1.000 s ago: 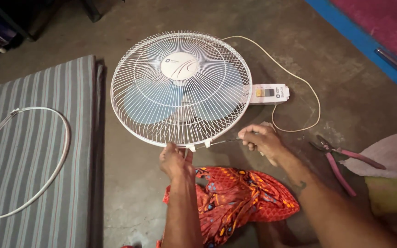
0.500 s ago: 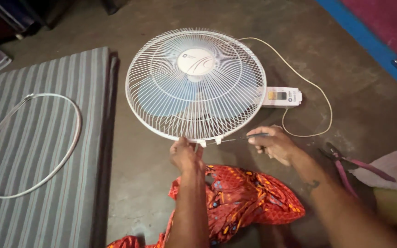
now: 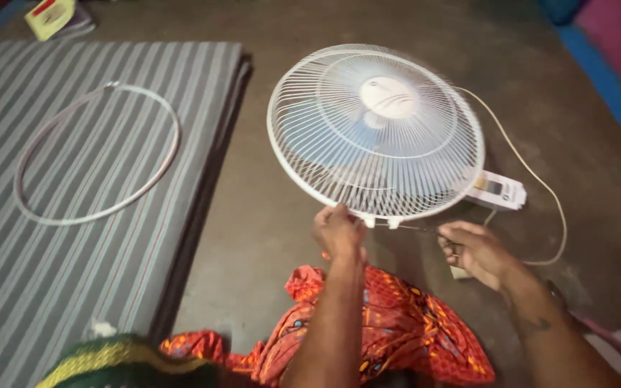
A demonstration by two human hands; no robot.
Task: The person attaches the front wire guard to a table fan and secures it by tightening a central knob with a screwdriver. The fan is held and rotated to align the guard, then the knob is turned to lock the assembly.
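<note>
Fan [image 3: 375, 133], white with a round wire guard and pale blue blades behind it, lies face up on the grey concrete floor [image 3: 267, 237], a little toward one o'clock from the middle of the scene. Its small white control box [image 3: 496, 190] sticks out from under the guard at about four o'clock, and a thin cream cord [image 3: 540, 187] loops away from there across the floor and curls back toward the person.

At the guard's six o'clock rim the left hand [image 3: 339, 231] is closed on the wire edge, fingers curled tight around it beside two small white clips. Just at three o'clock from that spot the right hand [image 3: 474, 251] is bunched in a narrow grip around the handle of a slim screwdriver [image 3: 420, 228], whose dark shaft points toward nine o'clock and reaches the clips on the rim. Both forearms come up from the bottom edge.

Under the arms, at six o'clock, lies a crumpled orange-red patterned cloth [image 3: 397, 330]. Off at nine o'clock a grey striped mat [image 3: 73, 273] covers the floor, and a loose white ring [image 3: 95, 154] rests flat on it, well apart from the fan. A blue and pink edge [image 3: 612, 72] runs along the two o'clock corner
</note>
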